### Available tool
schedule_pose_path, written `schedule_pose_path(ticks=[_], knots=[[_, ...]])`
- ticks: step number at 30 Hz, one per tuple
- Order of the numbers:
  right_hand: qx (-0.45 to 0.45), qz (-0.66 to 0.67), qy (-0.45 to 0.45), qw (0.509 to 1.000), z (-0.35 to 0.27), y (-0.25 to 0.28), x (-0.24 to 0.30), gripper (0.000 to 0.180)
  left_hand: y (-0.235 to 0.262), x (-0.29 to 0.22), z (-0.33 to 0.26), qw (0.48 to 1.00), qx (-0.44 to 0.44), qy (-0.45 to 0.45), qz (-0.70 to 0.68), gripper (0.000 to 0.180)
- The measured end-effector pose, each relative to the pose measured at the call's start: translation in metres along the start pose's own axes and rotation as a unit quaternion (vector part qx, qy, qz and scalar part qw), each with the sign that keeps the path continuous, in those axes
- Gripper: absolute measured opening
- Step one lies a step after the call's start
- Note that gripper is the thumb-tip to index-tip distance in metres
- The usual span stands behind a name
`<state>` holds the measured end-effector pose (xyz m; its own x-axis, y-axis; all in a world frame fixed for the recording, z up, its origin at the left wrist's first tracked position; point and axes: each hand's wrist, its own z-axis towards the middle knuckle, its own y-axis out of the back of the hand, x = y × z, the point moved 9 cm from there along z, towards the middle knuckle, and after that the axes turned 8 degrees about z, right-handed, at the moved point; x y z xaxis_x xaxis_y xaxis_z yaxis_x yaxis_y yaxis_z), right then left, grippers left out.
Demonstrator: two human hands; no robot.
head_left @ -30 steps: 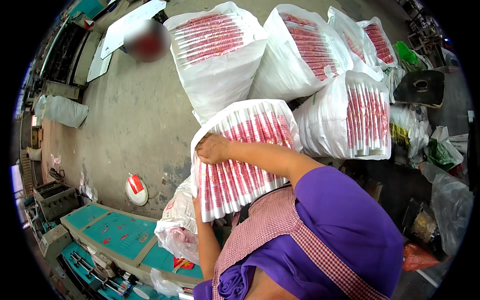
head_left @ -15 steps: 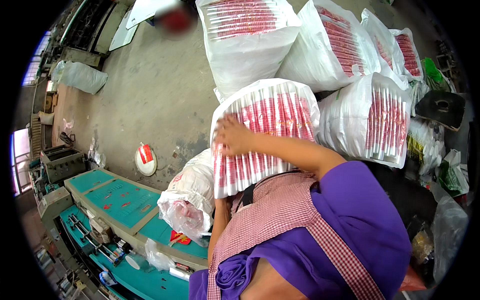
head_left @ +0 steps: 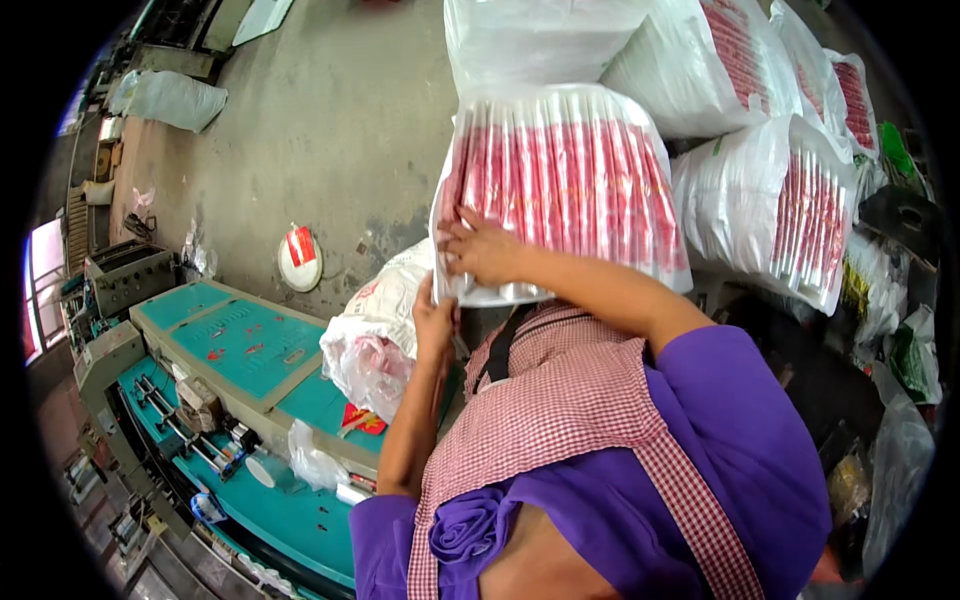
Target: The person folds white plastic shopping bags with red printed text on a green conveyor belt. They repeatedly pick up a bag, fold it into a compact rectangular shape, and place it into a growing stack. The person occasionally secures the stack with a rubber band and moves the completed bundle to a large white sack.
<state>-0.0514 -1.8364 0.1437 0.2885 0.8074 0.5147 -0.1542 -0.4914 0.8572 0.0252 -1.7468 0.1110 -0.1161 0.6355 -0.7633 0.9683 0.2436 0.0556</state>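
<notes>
In front of me stands a white woven sack [head_left: 672, 210], packed with several long, slim plastic-wrapped bundles [head_left: 560, 170] in pink-red and white, lying side by side. My left hand [head_left: 435, 318] is closed at the sack's near left corner, with its rim between the fingers. On the bundles at that same corner rests my right hand [head_left: 484, 250], fingers slightly spread, its forearm crossing the near edge of the sack. What lies under the right palm is hidden.
More filled white sacks [head_left: 540, 45] stand beyond and to the right [head_left: 725, 195]. A crumpled white bag [head_left: 370, 345] sits left of my arm, beside a long green-topped machine [head_left: 240, 345]. A round white lid [head_left: 299, 262] with a red patch lies on the floor.
The filled sack appears farther from me. My left hand, hidden earlier below the sack, now shows at its near left corner. My right hand has slid nearer that corner.
</notes>
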Motion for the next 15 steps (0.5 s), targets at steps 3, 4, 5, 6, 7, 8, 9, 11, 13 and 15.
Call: schedule_pose_path(ticks=[3,4,5,6,7,8,9,11,13,15], knots=[[-0.056,0.077,0.011,0.995,-0.008,0.018,-0.007,0.042,0.004,-0.046,-0.003,0.994,-0.035,-0.099,0.010,0.067],[-0.143,0.122,-0.003,0.982,-0.024,0.039,-0.010,0.047,0.004,-0.062,-0.009,0.968,-0.066,-0.207,0.128,0.062],[-0.244,0.143,-0.007,0.959,-0.050,0.080,-0.009,0.046,-0.001,-0.072,-0.021,0.916,-0.095,-0.306,0.242,0.057],[-0.331,0.116,-0.072,0.934,-0.086,0.111,-0.018,0.048,-0.017,-0.072,-0.038,0.839,-0.089,-0.402,0.357,0.035],[-0.399,0.089,-0.177,0.895,-0.135,0.126,-0.041,0.056,-0.049,-0.092,-0.069,0.753,-0.040,-0.542,0.370,0.014],[-0.489,0.087,-0.250,0.831,-0.194,0.141,-0.052,0.067,-0.079,-0.096,-0.081,0.711,0.029,-0.580,0.396,0.012],[-0.420,-0.033,-0.330,0.845,-0.235,0.150,-0.053,0.078,-0.102,-0.097,-0.089,0.663,0.094,-0.615,0.417,0.013],[-0.287,0.173,-0.567,0.753,-0.317,0.087,-0.085,0.109,-0.109,-0.049,-0.046,0.667,0.133,-0.466,0.566,0.019],[-0.270,0.324,-0.503,0.754,-0.312,0.058,-0.056,0.117,-0.104,-0.007,-0.021,0.659,0.162,-0.355,0.643,0.025],[-0.244,0.263,-0.573,0.737,-0.321,0.041,-0.051,0.118,-0.091,0.014,-0.017,0.657,0.194,-0.298,0.665,0.032]])
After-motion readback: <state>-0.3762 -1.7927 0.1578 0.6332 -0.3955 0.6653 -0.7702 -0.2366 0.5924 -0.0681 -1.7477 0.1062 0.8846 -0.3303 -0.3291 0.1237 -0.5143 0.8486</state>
